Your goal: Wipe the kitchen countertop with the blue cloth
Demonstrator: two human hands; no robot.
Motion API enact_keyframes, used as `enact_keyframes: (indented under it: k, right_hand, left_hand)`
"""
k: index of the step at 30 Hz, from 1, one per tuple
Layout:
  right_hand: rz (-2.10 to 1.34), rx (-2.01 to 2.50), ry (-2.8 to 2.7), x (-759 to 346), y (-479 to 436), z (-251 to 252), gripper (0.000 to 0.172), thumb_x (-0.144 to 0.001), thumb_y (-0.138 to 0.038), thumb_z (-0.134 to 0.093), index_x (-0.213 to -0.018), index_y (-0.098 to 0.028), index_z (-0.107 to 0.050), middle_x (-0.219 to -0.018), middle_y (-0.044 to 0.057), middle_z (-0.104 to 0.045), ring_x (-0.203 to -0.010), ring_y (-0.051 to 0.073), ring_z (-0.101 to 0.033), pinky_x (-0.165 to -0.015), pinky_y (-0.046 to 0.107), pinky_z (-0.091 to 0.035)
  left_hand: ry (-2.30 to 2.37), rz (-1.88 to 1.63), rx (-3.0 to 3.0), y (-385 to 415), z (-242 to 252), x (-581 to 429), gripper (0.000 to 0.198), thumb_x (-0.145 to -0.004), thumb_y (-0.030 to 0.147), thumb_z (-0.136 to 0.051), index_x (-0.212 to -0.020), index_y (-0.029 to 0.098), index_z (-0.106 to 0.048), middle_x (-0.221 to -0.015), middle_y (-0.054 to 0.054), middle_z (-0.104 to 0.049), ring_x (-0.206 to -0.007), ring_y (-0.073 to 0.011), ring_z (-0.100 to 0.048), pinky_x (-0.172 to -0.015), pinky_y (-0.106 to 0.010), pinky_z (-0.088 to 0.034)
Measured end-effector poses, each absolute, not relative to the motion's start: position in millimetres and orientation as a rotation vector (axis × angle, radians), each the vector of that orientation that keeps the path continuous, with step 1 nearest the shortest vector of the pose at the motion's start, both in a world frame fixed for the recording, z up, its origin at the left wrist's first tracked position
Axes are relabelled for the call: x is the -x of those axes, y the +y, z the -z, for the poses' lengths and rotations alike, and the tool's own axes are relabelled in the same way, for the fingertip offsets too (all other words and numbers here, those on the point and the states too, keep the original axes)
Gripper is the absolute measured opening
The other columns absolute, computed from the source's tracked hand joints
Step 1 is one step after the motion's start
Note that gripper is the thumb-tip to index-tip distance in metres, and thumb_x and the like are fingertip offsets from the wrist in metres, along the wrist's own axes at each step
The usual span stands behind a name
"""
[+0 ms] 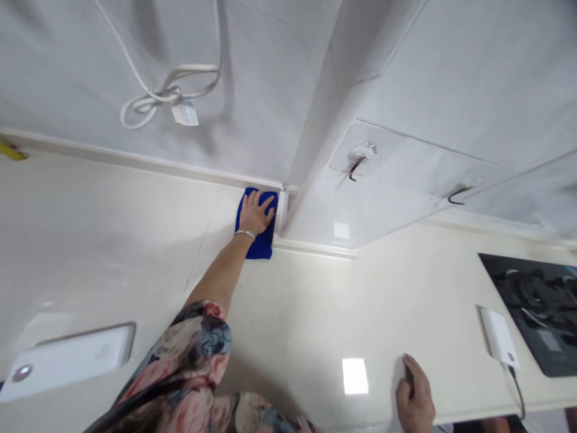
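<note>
My left hand (256, 213) presses flat on a folded blue cloth (259, 248), fingers spread and thumb to the right. The cloth lies on the cream countertop (311, 307), up against the wall's foot, where a boxed-in pillar (331, 114) juts out. A thin bracelet (246, 234) circles the left wrist, below a flowered sleeve. At the counter's front edge, lower right, my right hand (415, 394) rests with fingers stretched forward and thumb apart. Nothing shows in it; its wrist runs out of the frame.
A white oblong device (72, 359) lies at the left. On the right are a black cooktop (536, 307) and a small white box (499, 337) with a cable. Two wall hooks (358, 162) and a looped white cord (174, 93) hang above. Something yellow (12, 151) sits far left.
</note>
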State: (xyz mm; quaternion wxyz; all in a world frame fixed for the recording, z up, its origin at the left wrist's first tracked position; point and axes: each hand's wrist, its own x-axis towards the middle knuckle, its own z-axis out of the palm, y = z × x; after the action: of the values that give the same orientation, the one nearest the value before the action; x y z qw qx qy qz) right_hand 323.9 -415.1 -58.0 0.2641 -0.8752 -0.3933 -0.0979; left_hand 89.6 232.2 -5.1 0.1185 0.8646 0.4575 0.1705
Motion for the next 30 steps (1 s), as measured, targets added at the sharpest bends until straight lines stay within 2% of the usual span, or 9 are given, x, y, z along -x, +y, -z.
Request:
enact_keyframes:
  k: [9,14,30]
  right_hand:
    - [0.264,2.317,-1.046,-329,-416,76,0.054,-0.107,-0.049,-0.034,-0.139,-0.017,-0.062,-0.138,0.018,-0.066,-0.125,0.036,-0.064,-0.112,0.059,-0.051]
    - [0.261,2.278,-1.036,-330,-412,75,0.053,-0.107,-0.051,-0.035,-0.136,-0.017,-0.064,-0.138,0.017,-0.066,-0.126,0.034,-0.064,-0.113,0.058,-0.051]
    - [0.318,2.166,-1.015,-325,-399,67,0.042,-0.099,-0.029,-0.041,-0.127,-0.017,-0.069,-0.135,0.015,-0.07,-0.125,0.027,-0.065,-0.114,0.052,-0.054]
  left_hand:
    - [1.313,-0.545,-2.517,225,3,-83,0.061,-0.103,0.043,-0.036,-0.157,0.024,-0.055,-0.17,-0.008,-0.039,-0.162,-0.0331,-0.024,-0.134,-0.059,-0.013]
    - [1.365,-0.539,-2.496,195,-1,-63,0.062,-0.104,0.044,-0.034,-0.158,0.02,-0.054,-0.172,-0.01,-0.034,-0.162,-0.0339,-0.022,-0.134,-0.059,-0.013]
    - [1.479,-0.463,-2.516,82,-1,-20,0.063,-0.105,0.043,-0.034,-0.161,0.018,-0.05,-0.173,-0.015,-0.032,-0.163,-0.0364,-0.021,-0.132,-0.063,-0.017]
